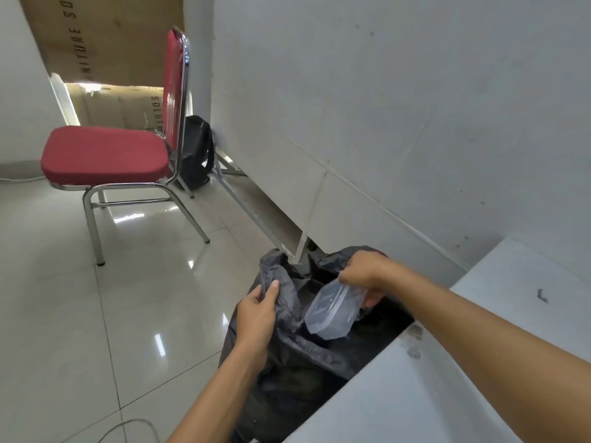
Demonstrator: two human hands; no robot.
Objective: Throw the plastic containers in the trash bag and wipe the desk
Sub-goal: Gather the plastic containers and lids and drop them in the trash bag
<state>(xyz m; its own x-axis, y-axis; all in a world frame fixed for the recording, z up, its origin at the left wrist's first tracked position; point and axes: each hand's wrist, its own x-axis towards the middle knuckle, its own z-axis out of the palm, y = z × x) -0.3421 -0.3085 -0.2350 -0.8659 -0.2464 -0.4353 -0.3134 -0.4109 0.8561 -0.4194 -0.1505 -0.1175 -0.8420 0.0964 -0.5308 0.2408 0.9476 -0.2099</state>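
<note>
Your left hand (pixel 259 314) sits just below the middle of the frame, fingers curled and thumb pressed down, pinching a fold of the black bag's (pixel 297 353) rim on its left side. The bag stands on the tiled floor (pixel 96 298) in the lower middle of the frame, its mouth pulled open toward you, its right side tucked against the white desk (pixel 447 378) that fills the lower right corner.

Your right hand (pixel 367 276) is right of center, reaching in from the lower right across the desk edge. Its fingers are closed around the top end of 1 clear plastic container (pixel 332 310), which hangs tilted, lower end pointing down and left, right over the bag's open mouth. The container touches your fingers; whether it touches the bag I cannot tell.

The desk surface shows dark smudges (pixel 414 343) near its left edge and a small dark mark (pixel 541 295) further right.

In the upper left of the frame stands a red chair (pixel 105 155) with chrome legs, and a black backpack (pixel 196 151) leans behind it against the white wall (pixel 383 91). A thin cable (pixel 128 426) loops on the floor at the bottom left.
</note>
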